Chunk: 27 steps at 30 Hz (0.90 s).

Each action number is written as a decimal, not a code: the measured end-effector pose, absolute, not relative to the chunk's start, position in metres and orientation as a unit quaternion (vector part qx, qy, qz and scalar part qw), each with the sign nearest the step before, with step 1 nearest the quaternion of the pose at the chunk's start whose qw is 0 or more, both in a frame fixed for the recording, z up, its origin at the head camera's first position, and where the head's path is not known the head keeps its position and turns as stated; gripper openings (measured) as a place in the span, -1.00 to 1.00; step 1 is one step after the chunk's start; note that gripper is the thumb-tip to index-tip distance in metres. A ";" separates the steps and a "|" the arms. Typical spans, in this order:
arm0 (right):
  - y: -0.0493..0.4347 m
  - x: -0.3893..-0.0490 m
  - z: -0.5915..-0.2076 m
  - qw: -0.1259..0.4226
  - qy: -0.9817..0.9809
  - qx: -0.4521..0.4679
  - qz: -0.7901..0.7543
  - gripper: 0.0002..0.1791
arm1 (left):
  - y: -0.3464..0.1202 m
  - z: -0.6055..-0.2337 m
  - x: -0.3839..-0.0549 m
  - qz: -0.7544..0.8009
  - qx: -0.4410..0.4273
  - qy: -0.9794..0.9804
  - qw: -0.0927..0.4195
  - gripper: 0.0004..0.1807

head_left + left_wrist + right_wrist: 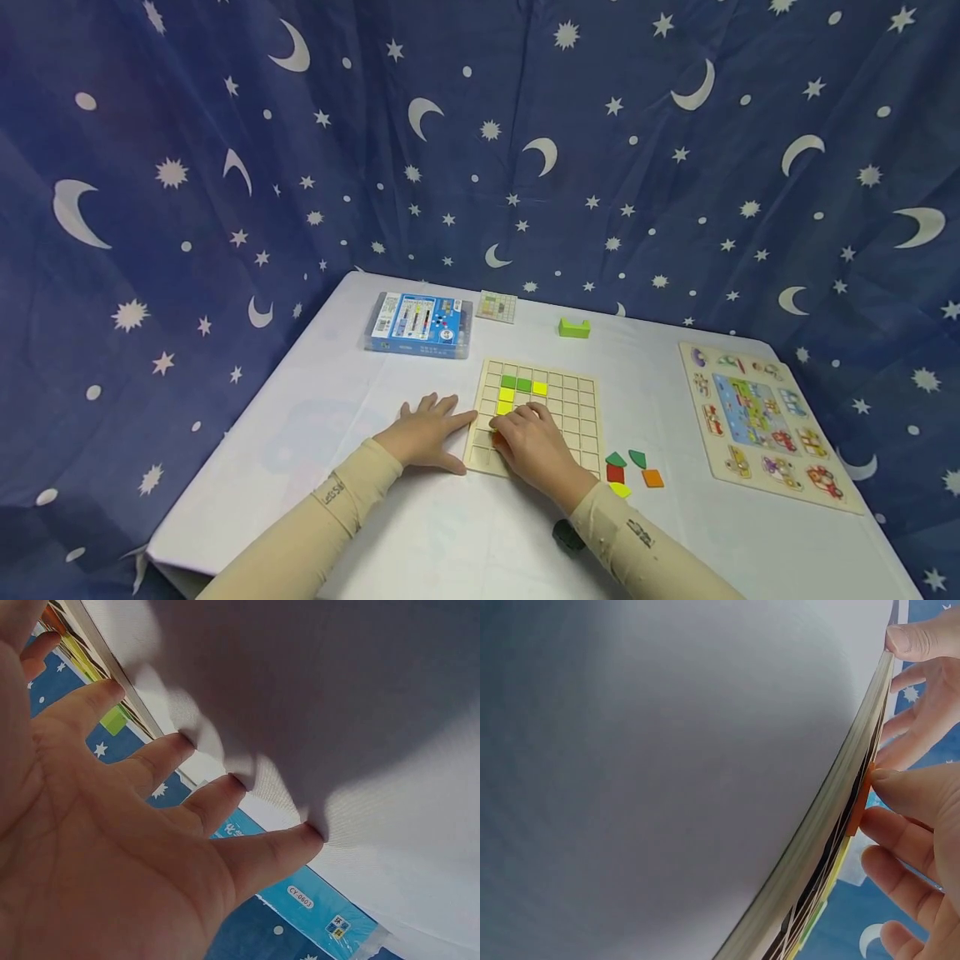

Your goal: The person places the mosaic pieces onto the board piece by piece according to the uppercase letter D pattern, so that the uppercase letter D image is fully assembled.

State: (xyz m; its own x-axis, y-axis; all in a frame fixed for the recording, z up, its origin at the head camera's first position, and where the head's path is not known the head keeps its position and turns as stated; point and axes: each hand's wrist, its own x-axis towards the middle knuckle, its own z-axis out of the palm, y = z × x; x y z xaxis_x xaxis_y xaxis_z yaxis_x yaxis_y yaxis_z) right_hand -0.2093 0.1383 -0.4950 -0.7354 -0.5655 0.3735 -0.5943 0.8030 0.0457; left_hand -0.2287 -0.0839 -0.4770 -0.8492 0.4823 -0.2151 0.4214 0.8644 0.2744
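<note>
A wooden grid board (585, 408) lies on the table with a few green tiles (524, 384) and yellow tiles (506, 394) in its cells. Over its near left part, my right hand (536, 450) pinches an orange tile (861, 801) between thumb and finger, the tile right at the board's surface. My left hand (431, 433) is spread beside the board's left edge, fingertips on the tablecloth and the index fingertip at the edge. Right of the board lie a red square (615, 473), an orange square (653, 478), green pieces (637, 458) and a yellow piece (619, 489).
A blue-labelled plastic box (420, 325) and a small pattern card (497, 306) sit at the back. Near them stands a light green block (574, 329). A picture puzzle board (772, 425) lies far right. A dark object (567, 536) is beside my right forearm.
</note>
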 end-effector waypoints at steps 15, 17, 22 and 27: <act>0.140 -0.207 -0.492 0.168 -0.941 0.289 0.053 -0.74 | -0.086 -0.476 -0.229 0.109 0.237 0.955 0.142 0.02; 0.140 -0.207 -0.493 0.174 -0.938 0.293 0.058 -0.74 | -0.086 -0.476 -0.229 0.109 0.238 0.955 0.140 0.02; 0.139 -0.207 -0.493 0.174 -0.939 0.291 0.057 -0.73 | -0.086 -0.475 -0.228 0.107 0.237 0.955 0.141 0.02; 0.143 -0.206 -0.493 0.166 -0.946 0.275 0.055 -0.69 | -0.085 -0.475 -0.227 0.111 0.234 0.955 0.144 0.01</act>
